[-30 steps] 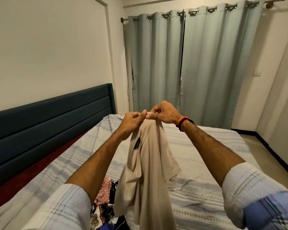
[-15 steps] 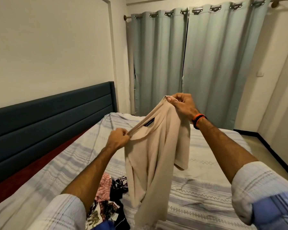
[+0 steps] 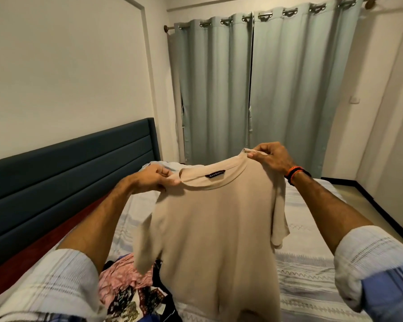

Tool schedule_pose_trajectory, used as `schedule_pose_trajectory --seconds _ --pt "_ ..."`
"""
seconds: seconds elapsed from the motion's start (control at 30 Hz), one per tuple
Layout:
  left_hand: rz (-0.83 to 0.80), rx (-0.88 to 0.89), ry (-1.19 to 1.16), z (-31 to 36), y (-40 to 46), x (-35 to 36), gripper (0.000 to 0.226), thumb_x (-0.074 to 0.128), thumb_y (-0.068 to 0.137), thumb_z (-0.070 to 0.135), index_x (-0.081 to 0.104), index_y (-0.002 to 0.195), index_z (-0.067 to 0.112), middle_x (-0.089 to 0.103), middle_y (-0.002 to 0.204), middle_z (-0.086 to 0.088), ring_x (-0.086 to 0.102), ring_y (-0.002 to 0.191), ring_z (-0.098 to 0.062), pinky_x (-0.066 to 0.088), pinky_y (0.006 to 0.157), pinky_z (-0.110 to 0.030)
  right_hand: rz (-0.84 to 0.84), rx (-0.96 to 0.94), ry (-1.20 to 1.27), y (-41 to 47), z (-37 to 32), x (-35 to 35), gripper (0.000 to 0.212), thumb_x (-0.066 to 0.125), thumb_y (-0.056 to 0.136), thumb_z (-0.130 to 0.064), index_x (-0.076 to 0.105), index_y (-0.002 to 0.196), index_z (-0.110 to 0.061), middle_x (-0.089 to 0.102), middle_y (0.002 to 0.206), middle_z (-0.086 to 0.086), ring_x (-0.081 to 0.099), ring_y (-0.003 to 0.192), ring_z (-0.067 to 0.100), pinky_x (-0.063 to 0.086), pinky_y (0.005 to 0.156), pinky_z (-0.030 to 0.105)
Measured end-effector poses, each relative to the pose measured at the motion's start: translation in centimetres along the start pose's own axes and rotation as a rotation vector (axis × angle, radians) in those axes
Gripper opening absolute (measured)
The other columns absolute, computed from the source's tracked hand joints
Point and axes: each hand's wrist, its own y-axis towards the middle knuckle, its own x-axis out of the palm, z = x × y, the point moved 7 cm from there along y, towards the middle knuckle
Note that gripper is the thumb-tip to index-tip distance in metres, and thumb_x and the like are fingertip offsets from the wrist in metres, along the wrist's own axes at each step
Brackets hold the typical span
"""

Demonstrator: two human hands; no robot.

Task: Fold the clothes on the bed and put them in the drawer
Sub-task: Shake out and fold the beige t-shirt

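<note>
Grip: left hand point(image 3: 153, 178) and right hand point(image 3: 269, 156) pinched shirt point(image 3: 215, 231) shoulders, center frame.
Left: pile point(image 3: 130, 291), lower left, unfolded.

Both hands hold a beige T-shirt point(image 3: 214, 224) up by its shoulders over the bed point(image 3: 312, 263), left hand point(image 3: 153, 178) lower than right hand point(image 3: 269, 158).

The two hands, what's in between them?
In the head view, the beige T-shirt's neckline stretches between the left hand and right hand, dark label showing.
</note>
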Motion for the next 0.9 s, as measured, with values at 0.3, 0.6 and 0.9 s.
schedule_pose_trajectory --seconds 0.3,0.6,0.9 --pt "0.343 0.203 0.151 0.8 0.8 -1.7 0.025 0.073 0.084 0.036 0.071 0.077 0.013 0.066 0.080 -0.004 0.061 0.082 -0.018 0.051 0.076 -0.032 -0.116 0.028 0.078 -0.7 1.5 -0.1 0.022 0.081 0.076 -0.037 0.079 0.086 -0.018 0.074 0.083 -0.002 0.065 0.079 0.012 0.048 0.076 0.028" --pt "0.469 0.360 0.102 2.9 -0.1 -2.0 0.060 0.066 0.063 0.071 0.074 0.082 0.014 0.071 0.082 -0.005 0.065 0.076 -0.020 0.055 0.066 -0.031 -0.090 0.034 0.211 -1.0 1.6 -0.7 0.036 0.082 0.067 -0.038 0.078 0.087 -0.008 0.073 0.080 0.005 0.064 0.067 0.008 0.052 0.067 0.024" --pt "0.477 0.427 0.019 4.2 -0.6 -2.1 0.027 0.060 0.093 0.036 0.065 0.075 0.016 0.062 0.068 0.012 0.056 0.063 0.002 0.045 0.059 -0.012 -0.147 0.021 0.323 -1.2 0.3 -0.8 0.023 0.074 0.085 -0.029 0.076 0.090 -0.007 0.074 0.083 0.007 0.067 0.070 0.011 0.056 0.065 0.024"
